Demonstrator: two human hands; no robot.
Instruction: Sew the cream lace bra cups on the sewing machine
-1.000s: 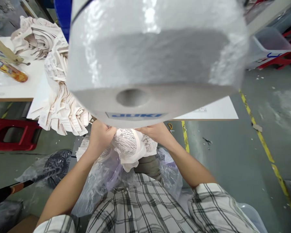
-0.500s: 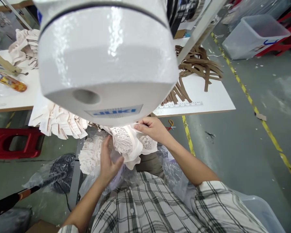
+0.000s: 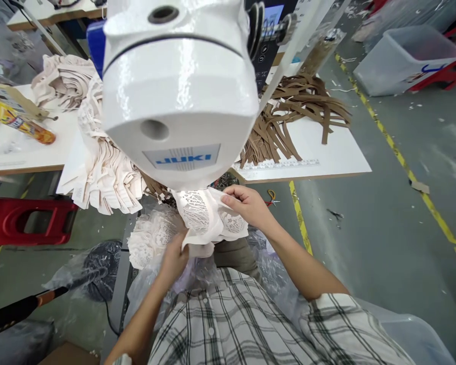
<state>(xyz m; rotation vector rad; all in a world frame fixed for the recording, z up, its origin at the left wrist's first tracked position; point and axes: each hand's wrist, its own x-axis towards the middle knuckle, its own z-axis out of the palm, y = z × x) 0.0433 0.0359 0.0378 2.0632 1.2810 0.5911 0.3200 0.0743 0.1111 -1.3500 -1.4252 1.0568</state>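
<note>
A white lace bra (image 3: 197, 213) hangs below the head of a white sewing machine (image 3: 180, 116), its lace cups facing up. My right hand (image 3: 247, 205) is closed on the bra's upper right edge, thumb on top. My left hand (image 3: 175, 258) is closed at its lower left edge, with the fingertips partly hidden by the cloth. The machine head covers the needle area, so I cannot see where the bra meets it. Just left of my left hand lies a pile of white lace pieces (image 3: 148, 235).
Cream fabric strips (image 3: 110, 177) drape over the table's left side. Brown strips (image 3: 304, 101) and a ruler (image 3: 285, 163) lie on the right board. A black pole (image 3: 19, 312) reaches in at lower left. Clear plastic bags (image 3: 277, 268) surround my lap. A red stool (image 3: 26, 220) stands left.
My left hand has gone from spread fingers beside the bra to gripping its lower edge. The right hand keeps its hold. My view has tilted back, showing more of the machine.
</note>
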